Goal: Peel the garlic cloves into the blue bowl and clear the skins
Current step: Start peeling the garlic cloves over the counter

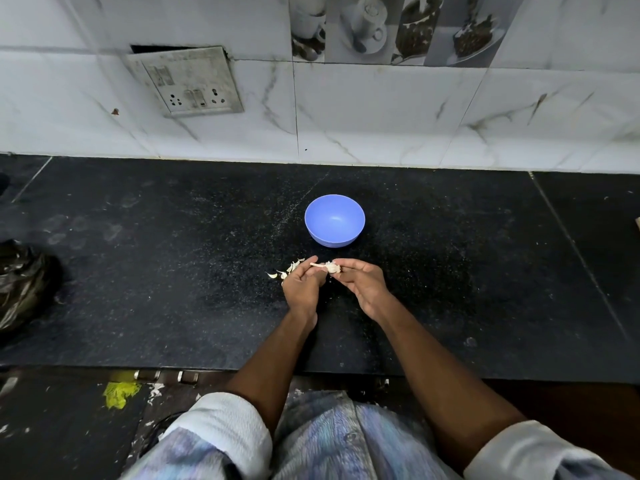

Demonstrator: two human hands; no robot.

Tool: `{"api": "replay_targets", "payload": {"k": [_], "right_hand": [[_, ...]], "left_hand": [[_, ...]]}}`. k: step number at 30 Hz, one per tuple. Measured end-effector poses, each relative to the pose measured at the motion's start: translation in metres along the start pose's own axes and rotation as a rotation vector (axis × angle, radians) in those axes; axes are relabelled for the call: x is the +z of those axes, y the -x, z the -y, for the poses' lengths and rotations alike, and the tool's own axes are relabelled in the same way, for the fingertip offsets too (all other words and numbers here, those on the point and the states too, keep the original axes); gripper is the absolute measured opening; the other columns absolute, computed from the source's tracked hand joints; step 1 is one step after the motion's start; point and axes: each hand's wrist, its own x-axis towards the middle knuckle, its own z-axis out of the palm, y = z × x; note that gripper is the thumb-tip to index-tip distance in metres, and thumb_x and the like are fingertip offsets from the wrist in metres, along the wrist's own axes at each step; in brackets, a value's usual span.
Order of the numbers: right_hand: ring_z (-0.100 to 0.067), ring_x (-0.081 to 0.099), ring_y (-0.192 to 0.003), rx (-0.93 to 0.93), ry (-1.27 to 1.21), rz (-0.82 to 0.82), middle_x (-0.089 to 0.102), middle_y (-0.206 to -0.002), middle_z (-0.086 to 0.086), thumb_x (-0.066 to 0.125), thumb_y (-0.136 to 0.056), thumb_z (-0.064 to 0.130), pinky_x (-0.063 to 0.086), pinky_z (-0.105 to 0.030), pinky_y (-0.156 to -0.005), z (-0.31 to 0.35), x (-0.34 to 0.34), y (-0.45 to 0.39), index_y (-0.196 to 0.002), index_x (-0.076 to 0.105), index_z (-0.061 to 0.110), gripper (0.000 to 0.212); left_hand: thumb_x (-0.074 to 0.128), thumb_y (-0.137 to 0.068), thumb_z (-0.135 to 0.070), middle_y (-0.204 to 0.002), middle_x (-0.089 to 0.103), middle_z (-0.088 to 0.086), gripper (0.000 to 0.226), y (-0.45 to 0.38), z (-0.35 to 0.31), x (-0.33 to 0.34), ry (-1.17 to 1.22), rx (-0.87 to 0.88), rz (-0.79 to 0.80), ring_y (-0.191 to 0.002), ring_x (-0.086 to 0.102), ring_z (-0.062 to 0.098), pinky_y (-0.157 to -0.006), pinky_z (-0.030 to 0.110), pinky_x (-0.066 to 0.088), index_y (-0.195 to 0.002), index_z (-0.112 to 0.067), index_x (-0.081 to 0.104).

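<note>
A person's left hand (304, 285) and right hand (363, 284) meet over a black counter (467, 271), fingers curled, together pinching a garlic piece (329, 267) with its stalk jutting left. Just beyond the grip stands the blue bowl (334, 220), apart from the hands. Loose garlic skins (284, 271) lie on the counter beside the left hand's knuckles.
</note>
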Motion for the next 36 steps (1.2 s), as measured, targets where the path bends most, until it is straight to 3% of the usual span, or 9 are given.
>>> {"api": "replay_targets", "payload": {"k": [3, 8, 14, 19, 22, 29, 36], "right_hand": [[-0.025, 0.075, -0.099, 0.008, -0.036, -0.017, 0.077, -0.103, -0.020, 0.062, -0.087, -0.017, 0.057, -0.030, -0.096, 0.0004, 0.0011, -0.0011, -0.109, 0.073, -0.002, 0.028], [-0.027, 0.075, -0.101, -0.017, 0.008, -0.021, 0.077, -0.104, -0.020, 0.070, -0.088, -0.008, 0.059, -0.033, -0.094, -0.0012, 0.0009, -0.0005, -0.109, 0.072, -0.005, 0.021], [-0.024, 0.076, -0.096, 0.000, 0.122, -0.037, 0.076, -0.106, -0.020, 0.069, -0.089, -0.011, 0.061, -0.027, -0.085, -0.0031, 0.0012, -0.0012, -0.115, 0.071, -0.006, 0.026], [-0.025, 0.076, -0.096, 0.030, 0.168, -0.011, 0.076, -0.106, -0.018, 0.066, -0.091, -0.012, 0.062, -0.030, -0.086, -0.0051, 0.0000, -0.0017, -0.113, 0.071, -0.006, 0.023], [-0.022, 0.076, -0.093, 0.014, 0.136, 0.021, 0.077, -0.101, -0.015, 0.068, -0.091, -0.010, 0.061, -0.028, -0.082, -0.0065, 0.0000, 0.0007, -0.108, 0.071, -0.004, 0.019], [-0.027, 0.077, -0.089, 0.048, 0.076, 0.025, 0.077, -0.097, -0.020, 0.070, -0.097, 0.008, 0.062, -0.032, -0.079, -0.0029, -0.0005, -0.0008, -0.109, 0.071, -0.004, 0.018], [-0.022, 0.076, -0.098, 0.051, -0.034, 0.029, 0.077, -0.105, -0.016, 0.065, -0.097, -0.003, 0.060, -0.024, -0.081, -0.0076, 0.0009, -0.0019, -0.114, 0.070, -0.007, 0.018]], "left_hand": [[0.071, -0.092, 0.005, -0.092, 0.078, 0.009, 0.023, -0.0006, 0.0010, 0.0016, 0.013, -0.043, 0.020, -0.075, 0.066, 0.011, -0.084, 0.028, 0.059, -0.109, -0.008, 0.077], [0.071, -0.093, 0.003, -0.091, 0.081, 0.002, 0.017, -0.0005, 0.0023, 0.0037, -0.008, -0.043, 0.040, -0.077, 0.070, 0.008, -0.075, 0.020, 0.058, -0.103, -0.007, 0.080], [0.074, -0.094, 0.000, -0.104, 0.081, 0.010, 0.023, -0.0016, 0.0074, 0.0006, -0.062, 0.006, 0.121, -0.099, 0.076, 0.021, -0.093, 0.031, 0.060, -0.114, -0.008, 0.078], [0.077, -0.091, 0.002, -0.099, 0.082, 0.007, 0.029, -0.0003, 0.0084, -0.0015, -0.119, 0.038, 0.143, -0.091, 0.076, 0.014, -0.089, 0.025, 0.061, -0.116, -0.012, 0.079], [0.077, -0.091, 0.002, -0.103, 0.082, 0.006, 0.027, 0.0009, 0.0072, -0.0015, -0.094, 0.022, 0.134, -0.098, 0.077, 0.015, -0.089, 0.022, 0.060, -0.116, -0.009, 0.079], [0.075, -0.096, -0.008, -0.102, 0.082, 0.001, 0.020, -0.0006, 0.0076, -0.0033, -0.220, 0.115, 0.174, -0.099, 0.078, 0.015, -0.087, 0.022, 0.060, -0.115, -0.009, 0.080], [0.082, -0.089, -0.004, -0.094, 0.082, 0.003, 0.015, 0.0018, 0.0040, -0.0012, -0.141, 0.064, 0.068, -0.087, 0.077, 0.012, -0.078, 0.017, 0.057, -0.101, -0.012, 0.082]]}}
